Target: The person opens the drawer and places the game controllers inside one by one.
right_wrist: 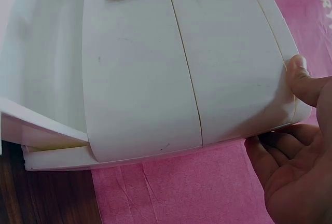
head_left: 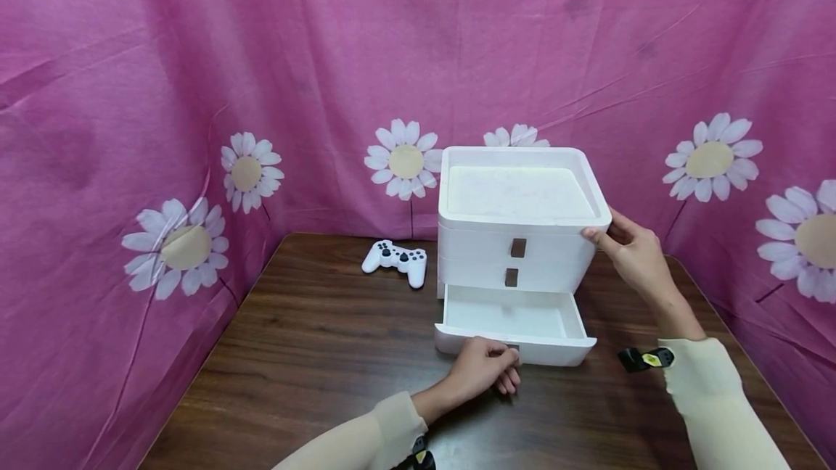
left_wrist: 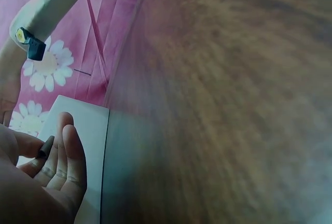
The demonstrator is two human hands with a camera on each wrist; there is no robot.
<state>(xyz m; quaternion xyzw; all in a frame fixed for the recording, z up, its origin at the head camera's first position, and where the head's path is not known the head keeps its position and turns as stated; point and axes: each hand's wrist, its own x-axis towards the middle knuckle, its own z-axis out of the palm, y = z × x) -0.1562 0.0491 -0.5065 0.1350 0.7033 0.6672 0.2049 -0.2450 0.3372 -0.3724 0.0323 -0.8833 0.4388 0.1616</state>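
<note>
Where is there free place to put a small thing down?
Free: the table between the controller and the left sleeve; the tray atop the cabinet, within its rim; inside the open drawer. Crowded: the drawer's front, at the left hand; the cabinet's right side, at the right hand.

Before me was a curtained booth: pink daisy-printed cloth hung round the worktop along its back and side edges.
</note>
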